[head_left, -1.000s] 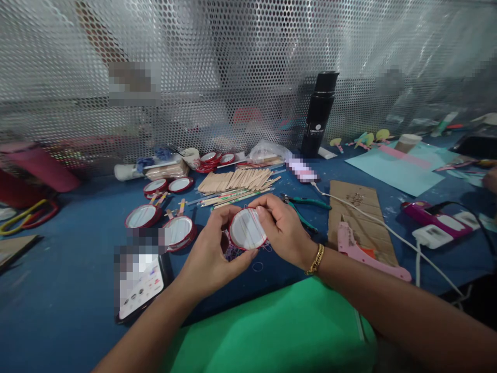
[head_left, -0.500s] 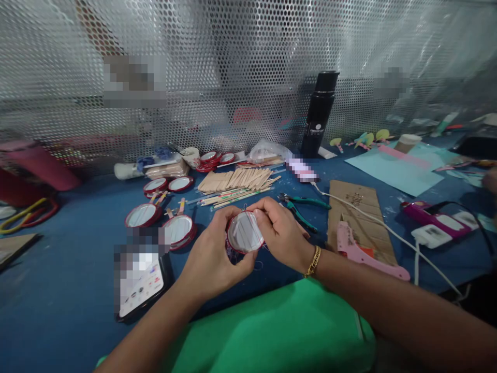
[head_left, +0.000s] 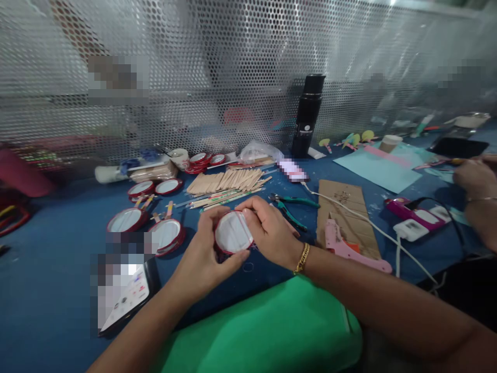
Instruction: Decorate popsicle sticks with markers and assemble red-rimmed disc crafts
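Note:
A small round mirror with a red rim [head_left: 232,233] is held between both hands above the blue table [head_left: 54,290]. My left hand [head_left: 205,254] curls round its left and lower edge. Fingers of my right hand [head_left: 272,233] pinch its upper right edge; a gold bracelet [head_left: 302,258] circles that wrist. Just left of the hands lie more red-rimmed mirrors [head_left: 163,235] with wooden stick handles.
A phone [head_left: 122,292] lies front left. Behind the hands are a pile of wooden sticks [head_left: 225,181], green pliers [head_left: 289,204], a pink glue gun [head_left: 349,246] on cardboard [head_left: 341,207], a black bottle [head_left: 306,116] and a perforated metal screen [head_left: 233,67]. Another person's hand [head_left: 476,178] works at far right.
The view has swung right, so everything sits further left in the frame. Both hands keep hold of the mirror and have turned it slightly. Another person's hand has come into view at right.

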Demonstrator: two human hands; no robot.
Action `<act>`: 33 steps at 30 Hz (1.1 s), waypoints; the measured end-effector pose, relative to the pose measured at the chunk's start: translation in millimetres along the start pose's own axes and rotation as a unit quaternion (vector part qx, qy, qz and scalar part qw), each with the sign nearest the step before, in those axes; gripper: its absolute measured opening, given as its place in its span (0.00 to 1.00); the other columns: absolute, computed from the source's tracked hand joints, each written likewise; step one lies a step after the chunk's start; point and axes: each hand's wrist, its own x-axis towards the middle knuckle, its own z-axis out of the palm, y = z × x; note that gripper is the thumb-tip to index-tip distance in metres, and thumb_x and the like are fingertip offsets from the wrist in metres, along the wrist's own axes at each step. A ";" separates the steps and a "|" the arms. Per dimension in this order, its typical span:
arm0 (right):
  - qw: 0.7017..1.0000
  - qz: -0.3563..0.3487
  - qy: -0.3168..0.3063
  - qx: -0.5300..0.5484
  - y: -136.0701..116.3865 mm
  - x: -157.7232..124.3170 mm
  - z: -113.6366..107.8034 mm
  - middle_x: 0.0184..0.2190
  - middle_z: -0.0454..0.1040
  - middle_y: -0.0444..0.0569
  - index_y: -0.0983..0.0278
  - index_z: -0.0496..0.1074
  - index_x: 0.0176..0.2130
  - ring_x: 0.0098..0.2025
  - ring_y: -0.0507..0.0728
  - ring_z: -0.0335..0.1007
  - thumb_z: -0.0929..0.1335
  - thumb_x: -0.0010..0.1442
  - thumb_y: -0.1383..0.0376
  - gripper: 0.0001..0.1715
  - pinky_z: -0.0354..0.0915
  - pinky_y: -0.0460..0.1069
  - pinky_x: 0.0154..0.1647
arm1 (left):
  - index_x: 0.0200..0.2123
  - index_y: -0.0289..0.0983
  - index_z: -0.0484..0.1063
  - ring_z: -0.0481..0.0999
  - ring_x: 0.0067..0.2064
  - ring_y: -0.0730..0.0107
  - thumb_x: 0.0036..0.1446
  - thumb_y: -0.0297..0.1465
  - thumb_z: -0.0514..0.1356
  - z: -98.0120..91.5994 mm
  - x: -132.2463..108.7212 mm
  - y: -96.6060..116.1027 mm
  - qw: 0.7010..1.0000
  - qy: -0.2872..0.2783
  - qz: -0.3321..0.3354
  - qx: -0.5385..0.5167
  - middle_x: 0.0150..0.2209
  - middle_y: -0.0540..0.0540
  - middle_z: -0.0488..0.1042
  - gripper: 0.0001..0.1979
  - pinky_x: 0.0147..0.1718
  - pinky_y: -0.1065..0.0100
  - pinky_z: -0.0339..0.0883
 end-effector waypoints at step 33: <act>0.907 -0.033 -0.143 -0.394 -16.4 -71.2 -187.4 0.36 0.78 0.51 0.60 0.77 0.37 0.39 0.62 0.73 0.74 0.59 0.55 0.11 0.67 0.57 0.42 | 0.46 0.41 0.74 0.75 0.28 0.71 0.49 0.42 0.72 1.2 12.9 0.1 0.899 0.060 -0.220 -0.373 0.32 0.51 0.75 0.23 0.18 0.76 0.65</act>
